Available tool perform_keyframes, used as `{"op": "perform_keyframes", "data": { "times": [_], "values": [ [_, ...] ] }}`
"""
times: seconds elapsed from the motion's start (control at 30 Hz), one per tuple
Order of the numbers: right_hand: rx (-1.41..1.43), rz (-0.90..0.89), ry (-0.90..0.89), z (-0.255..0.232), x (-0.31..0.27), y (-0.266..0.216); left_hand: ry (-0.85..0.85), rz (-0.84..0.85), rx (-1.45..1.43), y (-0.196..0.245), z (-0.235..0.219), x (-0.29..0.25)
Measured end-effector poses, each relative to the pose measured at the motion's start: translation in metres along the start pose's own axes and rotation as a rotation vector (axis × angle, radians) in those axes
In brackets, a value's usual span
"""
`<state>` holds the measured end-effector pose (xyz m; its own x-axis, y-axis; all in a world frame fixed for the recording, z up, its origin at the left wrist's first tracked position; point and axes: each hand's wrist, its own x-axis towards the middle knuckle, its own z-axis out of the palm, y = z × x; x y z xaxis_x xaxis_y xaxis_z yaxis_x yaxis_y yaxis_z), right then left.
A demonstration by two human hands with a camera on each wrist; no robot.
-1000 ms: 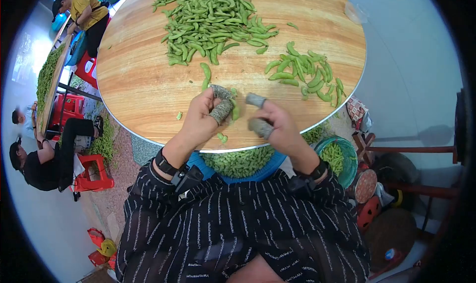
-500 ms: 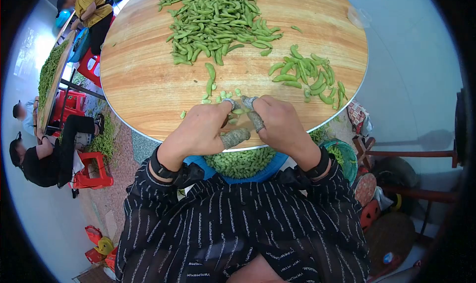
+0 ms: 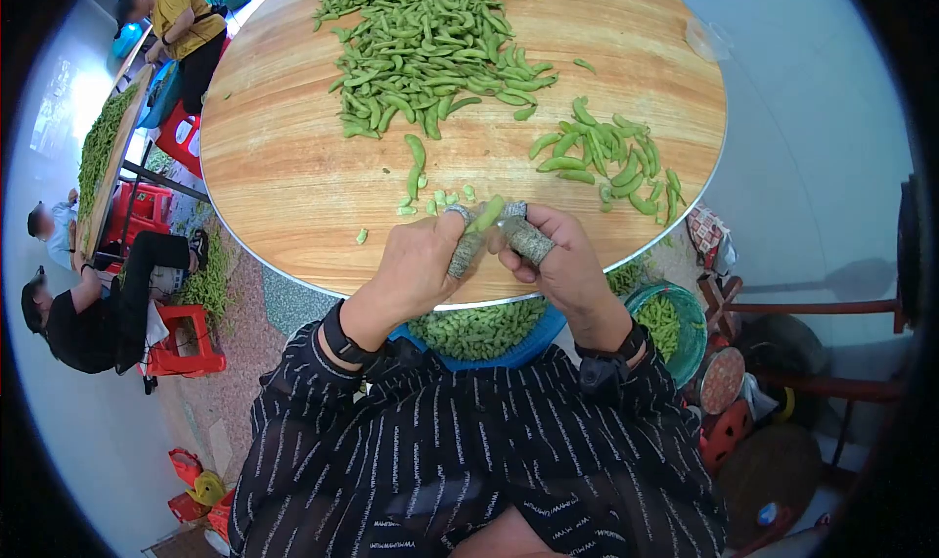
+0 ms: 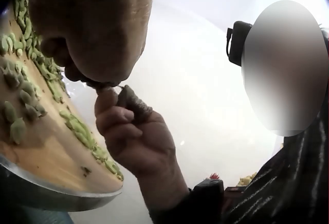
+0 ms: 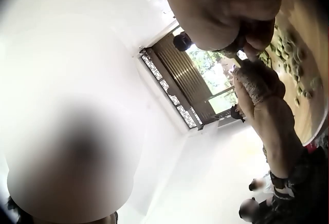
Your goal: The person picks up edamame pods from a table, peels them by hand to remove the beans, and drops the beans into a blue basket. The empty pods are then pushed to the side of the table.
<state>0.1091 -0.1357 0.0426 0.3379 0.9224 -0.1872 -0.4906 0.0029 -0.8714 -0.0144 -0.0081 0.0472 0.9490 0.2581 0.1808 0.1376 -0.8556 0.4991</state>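
Observation:
A green soybean pod (image 3: 488,214) stands tilted between the two hands at the near side of the round table. My left hand (image 3: 416,263) pinches it between thumb and forefinger, both in grey wraps. From the other side, my right hand (image 3: 559,260) pinches at the pod with its wrapped thumb and forefinger, its other fingers curled. In the left wrist view, the right hand (image 4: 136,134) meets the left hand's underside, and the pod is hidden. Shelled beans (image 3: 440,199) lie just beyond the left hand, near a lone pod (image 3: 417,151).
A big heap of pods (image 3: 421,49) covers the table's far side; a smaller pile (image 3: 611,147) lies at right. Below the near edge sits a blue basket (image 3: 550,331) of green beans. A green basket (image 3: 696,313) stands right. Other people (image 3: 181,20) sit at left.
The right hand, apart from the left a second ago, has come in to meet it at the pod. More shelled beans now lie on the table beyond the left hand.

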Motion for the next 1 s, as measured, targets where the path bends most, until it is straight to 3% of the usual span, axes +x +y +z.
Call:
{"op": "perform_keyframes", "data": {
  "times": [0.4,0.53,0.6,0.67,0.7,0.77,0.8,0.87,0.9,0.97,1.0],
  "values": [
    [0.063,-0.008,0.024,-0.001,0.005,0.007,0.086,0.095,0.188,-0.005,0.007,-0.001],
    [0.044,-0.032,0.076,-0.001,0.009,0.016,0.123,0.099,0.072,-0.012,0.018,-0.004],
    [0.095,-0.056,0.020,-0.003,0.013,0.022,0.144,0.080,-0.020,-0.019,0.028,-0.006],
    [0.132,-0.079,0.000,-0.001,0.014,0.022,0.179,0.033,-0.503,-0.024,0.036,-0.007],
    [0.168,-0.100,-0.018,-0.001,0.014,0.023,0.180,0.030,-0.503,-0.021,0.034,-0.008],
    [0.131,-0.159,-0.046,-0.002,0.018,0.027,0.079,-0.243,-1.044,-0.011,0.026,-0.007],
    [0.094,-0.220,-0.071,-0.003,0.020,0.028,0.080,-0.241,-1.043,-0.009,0.024,-0.006],
    [-0.036,-0.289,-0.049,-0.001,0.021,0.029,-0.001,-0.445,-1.659,-0.007,0.022,-0.003],
    [-0.165,-0.356,-0.026,0.000,0.021,0.029,0.001,-0.444,-1.659,-0.011,0.023,-0.004],
    [-0.184,-0.359,-0.032,-0.002,0.025,0.030,-0.150,-0.412,-1.972,-0.021,0.027,-0.005],
    [-0.203,-0.363,-0.037,-0.003,0.026,0.030,-0.151,-0.411,-1.972,-0.020,0.026,-0.003]
  ]
}}
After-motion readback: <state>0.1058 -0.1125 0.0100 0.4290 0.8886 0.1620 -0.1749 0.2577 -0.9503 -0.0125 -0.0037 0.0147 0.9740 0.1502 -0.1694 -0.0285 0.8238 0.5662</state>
